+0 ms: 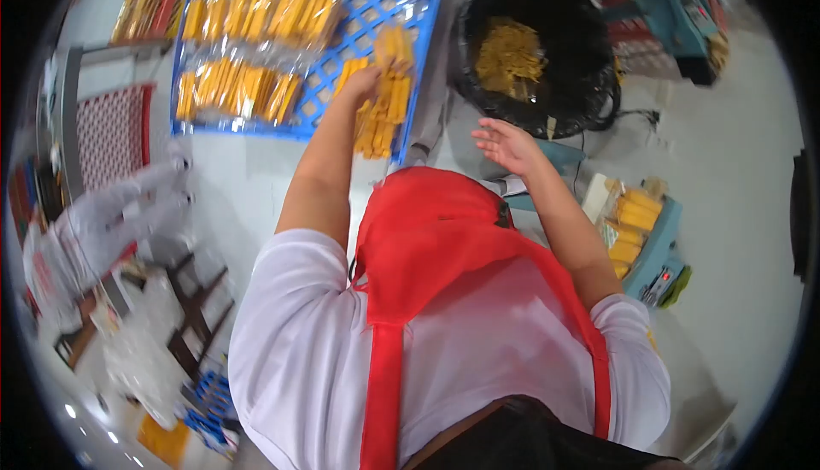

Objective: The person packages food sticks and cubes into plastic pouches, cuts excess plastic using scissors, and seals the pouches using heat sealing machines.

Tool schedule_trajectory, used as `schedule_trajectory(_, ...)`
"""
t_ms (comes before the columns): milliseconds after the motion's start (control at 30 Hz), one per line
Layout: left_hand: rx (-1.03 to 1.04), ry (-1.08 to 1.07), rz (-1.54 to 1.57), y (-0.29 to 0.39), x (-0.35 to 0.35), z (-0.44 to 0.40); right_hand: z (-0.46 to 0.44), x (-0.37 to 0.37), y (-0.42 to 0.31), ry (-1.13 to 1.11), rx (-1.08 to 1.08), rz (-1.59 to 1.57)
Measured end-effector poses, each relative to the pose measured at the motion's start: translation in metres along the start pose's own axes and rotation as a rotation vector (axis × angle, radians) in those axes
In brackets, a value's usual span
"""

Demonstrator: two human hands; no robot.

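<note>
My left hand (364,85) reaches over the right side of a blue plastic crate (319,99). Its fingers are curled on a bundle of yellow sticks (348,72), though the fingertips are partly hidden. Beside and below that hand lie more yellow sticks (376,132) in stacked bundles. Two rows of clear-wrapped yellow packs (260,15) fill the crate's left part. My right hand (506,145) hangs in the air with fingers stretched out and nothing in it. It is just below a bin lined with a black bag (576,60), which holds yellow scraps (510,53).
At the right, a teal machine (653,252) with a red light has yellow packs (634,218) beside it. Another teal machine (666,4) stands at the top right. A red-and-white woven chair (111,132) and plastic bags (145,342) are on the left.
</note>
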State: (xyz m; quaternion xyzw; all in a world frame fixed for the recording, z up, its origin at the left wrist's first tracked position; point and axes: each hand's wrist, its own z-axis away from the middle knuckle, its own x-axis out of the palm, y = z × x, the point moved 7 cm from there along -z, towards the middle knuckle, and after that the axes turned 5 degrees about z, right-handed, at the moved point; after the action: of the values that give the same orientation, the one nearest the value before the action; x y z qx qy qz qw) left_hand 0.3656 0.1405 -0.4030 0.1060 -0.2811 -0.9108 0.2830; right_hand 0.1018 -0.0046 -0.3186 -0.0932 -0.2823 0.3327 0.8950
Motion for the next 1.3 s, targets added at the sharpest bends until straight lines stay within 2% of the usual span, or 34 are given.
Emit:
schedule_trajectory(67, -0.003, 0.041, -0.013, -0.007, -0.007, -0.013, 0.03, -0.031, -0.003, 0.095, -0.092, -0.119)
schedule_trajectory(133, 0.057, 0.238, -0.1, 0.009, -0.013, 0.0, 0.071, -0.055, -0.002, 0.173, -0.21, -0.221)
schedule_trajectory(167, 0.245, 0.123, 0.044, -0.002, -0.019, -0.033, 0.094, -0.065, 0.001, 0.232, -0.275, -0.296)
schedule_trajectory(200, 0.387, 0.14, 0.088, 0.014, -0.022, -0.023, 0.116, -0.069, 0.002, 0.265, -0.339, -0.294)
schedule_trajectory(233, 0.751, 0.265, -0.184, 0.017, -0.03, -0.036, 0.138, -0.074, 0.006, 0.307, -0.401, -0.292)
schedule_trajectory(267, 0.656, 0.263, 0.054, 0.054, -0.008, 0.01, 0.16, -0.082, 0.016, 0.377, -0.458, -0.372)
schedule_trajectory(333, 0.778, 0.383, -0.066, 0.088, 0.012, 0.024, 0.199, -0.084, 0.032, 0.449, -0.526, -0.268)
schedule_trajectory(400, 0.841, 0.272, -0.162, 0.13, 0.066, 0.04, 0.246, -0.079, 0.046, 0.576, -0.58, -0.312)
schedule_trajectory(467, 0.943, 0.185, -0.316, 0.173, 0.126, 0.076, 0.295, -0.089, 0.058, 0.928, -0.586, -0.016)
schedule_trajectory(500, 1.007, 0.13, -0.415, 0.192, 0.165, 0.095, 0.306, -0.097, 0.074, 0.939, -0.605, -0.045)
schedule_trajectory(567, 1.163, -0.131, -0.326, 0.216, 0.24, 0.116, 0.361, -0.119, 0.103, 1.462, -0.794, -0.002)
schedule_trajectory(600, 1.285, -0.227, -0.438, 0.226, 0.283, 0.147, 0.373, -0.124, 0.113, 1.474, -0.799, -0.033)
schedule_trajectory(633, 1.245, -0.373, -0.351, 0.227, 0.323, 0.158, 0.402, -0.123, 0.115, 1.739, -0.736, 0.226)
schedule_trajectory(667, 1.375, -0.494, -0.404, 0.227, 0.362, 0.189, 0.423, -0.117, 0.116, 1.983, -0.646, 0.504)
schedule_trajectory(700, 1.534, -0.497, -0.619, 0.223, 0.397, 0.221, 0.424, -0.122, 0.126, 1.991, -0.662, 0.489)
schedule_trajectory(733, 1.575, -0.638, -0.657, 0.213, 0.433, 0.246, 0.415, -0.127, 0.131, 1.98, -0.531, 0.644)
schedule_trajectory(767, 1.508, -0.722, -0.613, 0.201, 0.46, 0.269, 0.408, -0.136, 0.133, 1.965, -0.401, 0.797)
schedule_trajectory(800, 1.516, -0.788, -0.606, 0.188, 0.488, 0.272, 0.409, -0.147, 0.135, 1.995, -0.425, 0.788)
schedule_trajectory(833, 1.709, -0.79, -0.647, 0.178, 0.509, 0.296, 0.401, -0.151, 0.139, 1.976, -0.44, 0.82)
schedule_trajectory(867, 1.688, -0.846, -0.657, 0.169, 0.527, 0.305, 0.392, -0.155, 0.148, 1.943, -0.445, 0.845)
schedule_trajectory(900, 1.697, -0.864, -0.676, 0.162, 0.542, 0.308, 0.394, -0.157, 0.152, 1.944, -0.45, 0.822)
schedule_trajectory(967, 1.714, -0.89, -0.714, 0.151, 0.571, 0.309, 0.412, -0.166, 0.159, 1.837, -0.751, 0.458)
schedule_trajectory(1033, 1.764, -0.814, -0.9, 0.144, 0.588, 0.301, 0.449, -0.182, 0.165, 1.947, -0.733, 0.287)
schedule_trajectory(1100, 1.786, -0.78, -1.035, 0.139, 0.598, 0.292, 0.484, -0.225, 0.176, 2.198, -0.817, 0.252)
schedule_trajectory(1167, 1.855, -0.687, -1.196, 0.132, 0.606, 0.275, 0.501, -0.261, 0.175, 2.185, -0.617, 0.164)
schedule_trajectory(1200, 1.869, -0.696, -1.205, 0.129, 0.607, 0.278, 0.501, -0.278, 0.174, 2.194, -0.62, 0.144)
schedule_trajectory(1267, 1.924, -0.586, -1.268, 0.128, 0.608, 0.284, 0.488, -0.313, 0.176, 2.164, -0.274, 0.13)
schedule_trajectory(1300, 1.919, -0.577, -1.314, 0.127, 0.611, 0.28, 0.491, -0.312, 0.171, 2.238, -0.361, 0.112)
